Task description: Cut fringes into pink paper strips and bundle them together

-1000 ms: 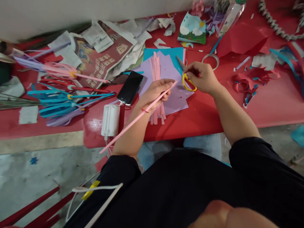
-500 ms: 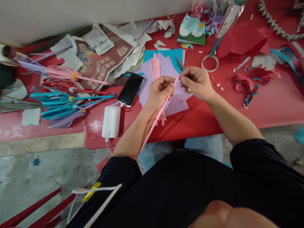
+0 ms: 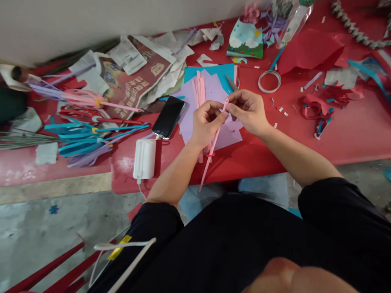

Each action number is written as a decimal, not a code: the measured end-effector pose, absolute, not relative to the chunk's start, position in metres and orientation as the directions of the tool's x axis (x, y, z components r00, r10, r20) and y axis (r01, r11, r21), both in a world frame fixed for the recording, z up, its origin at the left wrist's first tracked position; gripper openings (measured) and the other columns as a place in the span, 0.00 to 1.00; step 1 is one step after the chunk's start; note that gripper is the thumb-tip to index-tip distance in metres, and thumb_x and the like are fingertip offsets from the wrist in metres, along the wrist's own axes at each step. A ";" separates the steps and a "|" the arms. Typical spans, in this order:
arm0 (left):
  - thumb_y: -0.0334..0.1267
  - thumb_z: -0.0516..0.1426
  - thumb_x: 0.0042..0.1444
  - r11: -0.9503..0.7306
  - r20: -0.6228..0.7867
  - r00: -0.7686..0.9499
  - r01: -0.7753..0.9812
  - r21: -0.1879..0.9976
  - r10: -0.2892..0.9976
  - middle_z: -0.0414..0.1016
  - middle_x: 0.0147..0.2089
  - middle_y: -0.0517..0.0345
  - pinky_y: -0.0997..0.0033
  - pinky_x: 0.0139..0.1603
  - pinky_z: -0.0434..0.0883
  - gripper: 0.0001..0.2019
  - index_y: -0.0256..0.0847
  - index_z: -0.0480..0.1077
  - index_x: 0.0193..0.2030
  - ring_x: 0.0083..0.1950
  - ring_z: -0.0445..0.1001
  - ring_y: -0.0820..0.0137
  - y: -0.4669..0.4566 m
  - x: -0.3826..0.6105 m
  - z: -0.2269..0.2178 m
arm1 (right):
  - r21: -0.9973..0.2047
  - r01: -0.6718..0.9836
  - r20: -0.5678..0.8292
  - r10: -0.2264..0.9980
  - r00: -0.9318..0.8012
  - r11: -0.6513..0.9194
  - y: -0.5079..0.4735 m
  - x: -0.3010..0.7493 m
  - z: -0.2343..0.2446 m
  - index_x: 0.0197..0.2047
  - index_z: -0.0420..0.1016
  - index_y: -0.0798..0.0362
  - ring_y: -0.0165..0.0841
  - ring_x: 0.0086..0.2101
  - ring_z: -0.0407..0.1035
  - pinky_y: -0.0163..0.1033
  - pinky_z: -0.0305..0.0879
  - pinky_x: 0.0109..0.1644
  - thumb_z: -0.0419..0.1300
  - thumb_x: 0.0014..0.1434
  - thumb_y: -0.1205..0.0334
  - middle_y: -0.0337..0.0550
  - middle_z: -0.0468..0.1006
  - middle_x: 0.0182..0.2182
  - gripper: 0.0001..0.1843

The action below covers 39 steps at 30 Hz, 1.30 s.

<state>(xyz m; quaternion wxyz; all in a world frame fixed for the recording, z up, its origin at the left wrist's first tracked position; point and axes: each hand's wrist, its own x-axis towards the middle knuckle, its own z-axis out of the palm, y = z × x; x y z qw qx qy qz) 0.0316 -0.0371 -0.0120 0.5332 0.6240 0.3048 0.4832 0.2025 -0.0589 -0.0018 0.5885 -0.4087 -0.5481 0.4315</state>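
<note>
My left hand (image 3: 209,123) pinches a thin pink paper-wrapped stem (image 3: 215,140) that slants down toward me past the table's edge. A small red piece (image 3: 210,154) sits around the stem low down. At the stem's upper end my right hand (image 3: 247,109) is closed, thumb and finger on the pink tip. Under both hands lie lilac paper sheets (image 3: 224,136) on a blue sheet (image 3: 192,72). Pink paper strips (image 3: 199,88) rest on the lilac paper, partly hidden by my left hand. The grey tip of a tool (image 3: 231,82) shows behind my right hand.
A phone (image 3: 169,117) and a white power bank (image 3: 144,158) lie left of my hands. Paper-strip flowers (image 3: 79,134) and newspaper (image 3: 134,81) fill the far left. A tape roll (image 3: 269,81), a plastic bottle (image 3: 295,24) and red scraps (image 3: 317,106) are on the right.
The pink stem has swung to a steeper angle, its lower end moving right and upward. My fingers have come closer together at its upper end, and the view has shifted slightly.
</note>
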 end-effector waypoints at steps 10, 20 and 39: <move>0.60 0.68 0.62 -0.181 0.206 0.342 -0.103 0.978 0.917 0.73 0.25 0.64 0.75 0.26 0.65 0.21 0.42 0.76 0.35 0.24 0.68 0.77 -0.038 0.032 -0.006 | -0.981 0.005 0.191 0.980 0.046 0.191 -0.061 0.203 0.000 0.39 0.75 0.48 0.28 0.26 0.67 0.38 0.71 0.30 0.73 0.61 0.48 0.38 0.76 0.31 0.16; 0.63 0.74 0.50 -0.045 0.103 0.387 -0.156 0.987 0.916 0.73 0.24 0.65 0.76 0.23 0.65 0.27 0.41 0.75 0.36 0.22 0.68 0.77 -0.034 0.034 -0.008 | -0.970 -0.030 0.243 0.970 -0.017 0.242 -0.061 0.202 0.000 0.38 0.75 0.49 0.29 0.28 0.70 0.37 0.69 0.29 0.73 0.60 0.41 0.39 0.75 0.31 0.21; 0.63 0.75 0.46 0.037 0.012 0.411 -0.113 0.993 0.912 0.72 0.24 0.64 0.75 0.22 0.68 0.28 0.40 0.73 0.32 0.21 0.70 0.77 -0.033 0.033 -0.006 | -0.991 -0.087 0.105 0.992 -0.066 0.099 -0.053 0.207 -0.006 0.34 0.75 0.52 0.25 0.21 0.65 0.33 0.66 0.24 0.73 0.58 0.56 0.35 0.74 0.25 0.13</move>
